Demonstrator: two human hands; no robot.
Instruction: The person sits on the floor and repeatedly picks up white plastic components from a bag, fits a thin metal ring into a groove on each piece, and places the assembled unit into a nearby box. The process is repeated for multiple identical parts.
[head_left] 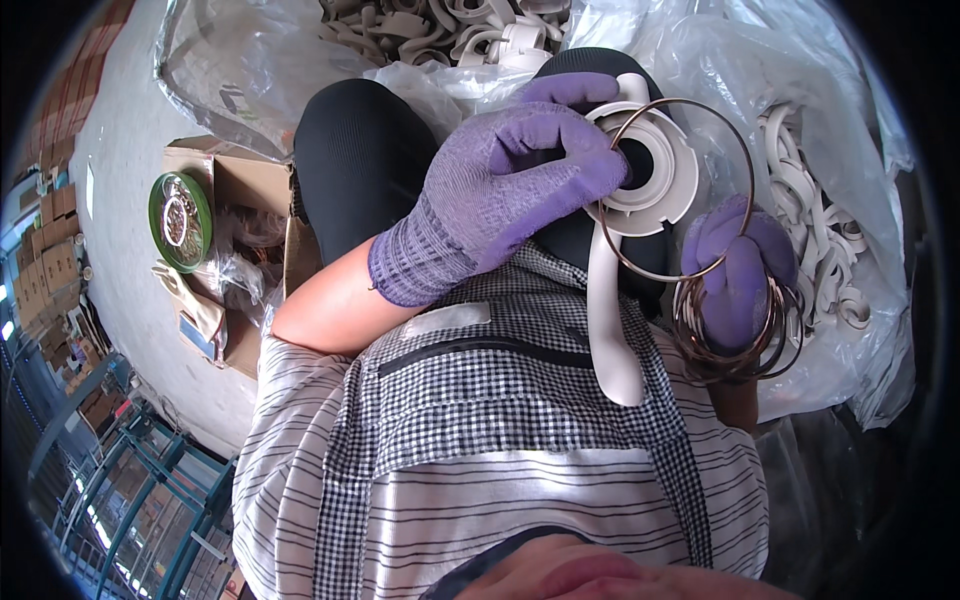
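Observation:
My left hand (500,185), in a purple glove, pinches a large thin copper-coloured metal ring (749,160) between thumb and forefinger. Behind that ring, over my thigh, is an off-white plastic piece (617,330) with a round hub and curved arms. The left fingertips lie at the hub's edge; whether they also grip it I cannot tell. My right hand (738,275), gloved alike, is closed around a bunch of similar metal rings (710,365) at the right of my lap. The single ring's lower right part passes in front of the right fingers.
A plastic-lined heap of off-white plastic parts (470,35) lies beyond my knees. More curved parts (815,245) fill a clear bag (880,330) at the right. On the left, a cardboard box (250,185) holds plastic wrap and a green round container (157,225) of small brass-coloured pieces.

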